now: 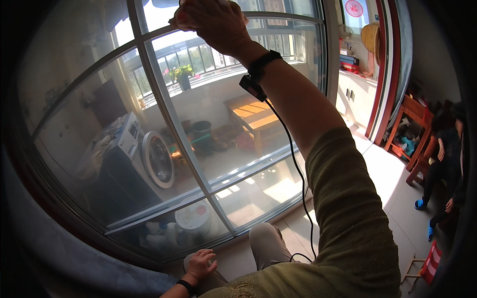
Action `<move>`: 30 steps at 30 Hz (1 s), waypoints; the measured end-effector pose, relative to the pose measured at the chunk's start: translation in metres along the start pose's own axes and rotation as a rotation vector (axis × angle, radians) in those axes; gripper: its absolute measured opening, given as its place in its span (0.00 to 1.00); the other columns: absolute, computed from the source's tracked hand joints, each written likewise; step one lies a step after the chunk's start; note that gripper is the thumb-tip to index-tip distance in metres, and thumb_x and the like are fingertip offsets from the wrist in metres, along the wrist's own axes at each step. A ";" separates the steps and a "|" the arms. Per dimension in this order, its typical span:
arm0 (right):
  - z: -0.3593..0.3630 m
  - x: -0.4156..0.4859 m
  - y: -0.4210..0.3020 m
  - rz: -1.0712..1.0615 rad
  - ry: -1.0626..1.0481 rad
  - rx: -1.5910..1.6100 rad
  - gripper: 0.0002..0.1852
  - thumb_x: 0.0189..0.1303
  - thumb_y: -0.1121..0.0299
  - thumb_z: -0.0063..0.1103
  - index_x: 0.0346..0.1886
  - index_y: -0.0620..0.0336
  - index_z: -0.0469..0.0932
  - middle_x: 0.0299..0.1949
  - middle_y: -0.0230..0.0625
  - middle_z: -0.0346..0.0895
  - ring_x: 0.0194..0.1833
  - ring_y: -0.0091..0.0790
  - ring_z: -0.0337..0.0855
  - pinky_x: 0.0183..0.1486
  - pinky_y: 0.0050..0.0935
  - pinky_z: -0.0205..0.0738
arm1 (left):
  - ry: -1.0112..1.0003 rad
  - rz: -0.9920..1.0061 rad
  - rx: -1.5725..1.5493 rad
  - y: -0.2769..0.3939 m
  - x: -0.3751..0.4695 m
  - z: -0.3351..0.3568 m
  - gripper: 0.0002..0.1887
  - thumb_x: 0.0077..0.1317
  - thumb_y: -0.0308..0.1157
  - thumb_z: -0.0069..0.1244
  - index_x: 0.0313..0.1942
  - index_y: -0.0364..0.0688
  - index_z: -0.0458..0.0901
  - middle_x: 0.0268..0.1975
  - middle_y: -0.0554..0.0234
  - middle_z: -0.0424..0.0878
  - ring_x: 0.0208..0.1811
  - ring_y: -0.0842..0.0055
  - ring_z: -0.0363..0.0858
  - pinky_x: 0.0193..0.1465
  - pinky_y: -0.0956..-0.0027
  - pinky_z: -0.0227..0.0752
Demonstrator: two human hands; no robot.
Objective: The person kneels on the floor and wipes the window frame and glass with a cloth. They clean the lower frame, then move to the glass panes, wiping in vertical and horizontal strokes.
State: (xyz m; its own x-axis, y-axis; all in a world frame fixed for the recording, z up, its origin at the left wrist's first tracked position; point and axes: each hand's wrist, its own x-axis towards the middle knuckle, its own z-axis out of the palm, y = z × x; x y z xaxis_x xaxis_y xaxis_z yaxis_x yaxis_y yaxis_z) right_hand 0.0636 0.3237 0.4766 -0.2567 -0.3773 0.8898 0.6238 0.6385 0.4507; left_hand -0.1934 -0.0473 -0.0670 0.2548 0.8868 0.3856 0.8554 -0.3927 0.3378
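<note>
High up, my right hand (218,24) presses a crumpled pinkish cloth (185,18) to the glass door (238,85), close to a grey metal crossbar (283,15). The hand covers most of the cloth. A black strap with a small device (254,87) is on the right wrist, and a cable (294,156) hangs from it. My left hand (201,263) rests on my left knee, holding nothing, its fingers slightly apart.
Behind the glass stand a washing machine (126,149) with its round door ajar, a wooden table (257,111), a potted plant (182,76) and a white bucket (192,216). At right, a person (445,156) sits near a red folding stool (431,262).
</note>
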 end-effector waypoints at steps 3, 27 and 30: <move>-0.010 -0.010 0.029 0.054 0.054 -0.103 0.34 0.61 0.67 0.67 0.73 0.48 0.74 0.76 0.44 0.68 0.76 0.55 0.65 0.71 0.59 0.64 | 0.022 0.065 0.000 -0.007 0.002 0.008 0.10 0.59 0.33 0.63 0.40 0.43 0.89 0.47 0.57 0.89 0.53 0.58 0.86 0.55 0.56 0.81; -0.077 -0.155 0.243 0.302 0.043 -0.361 0.27 0.74 0.59 0.56 0.73 0.52 0.71 0.70 0.47 0.71 0.71 0.57 0.68 0.70 0.53 0.65 | 0.022 -0.020 0.034 -0.007 0.007 -0.010 0.07 0.57 0.31 0.63 0.36 0.43 0.87 0.43 0.56 0.88 0.45 0.58 0.86 0.49 0.55 0.81; -0.099 -0.188 0.245 0.486 0.057 -0.214 0.20 0.74 0.63 0.56 0.67 0.49 0.75 0.59 0.46 0.78 0.54 0.57 0.79 0.55 0.53 0.74 | 0.048 0.016 0.024 -0.008 0.003 -0.010 0.06 0.58 0.31 0.62 0.35 0.42 0.87 0.42 0.55 0.88 0.42 0.56 0.86 0.47 0.54 0.81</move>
State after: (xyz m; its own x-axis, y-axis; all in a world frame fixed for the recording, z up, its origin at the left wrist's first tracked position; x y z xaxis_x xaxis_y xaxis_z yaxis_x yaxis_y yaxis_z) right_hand 0.3381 0.4851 0.4124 0.1360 -0.1123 0.9843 0.7989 0.6000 -0.0419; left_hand -0.2035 -0.0437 -0.0595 0.2470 0.8677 0.4313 0.8622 -0.4000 0.3109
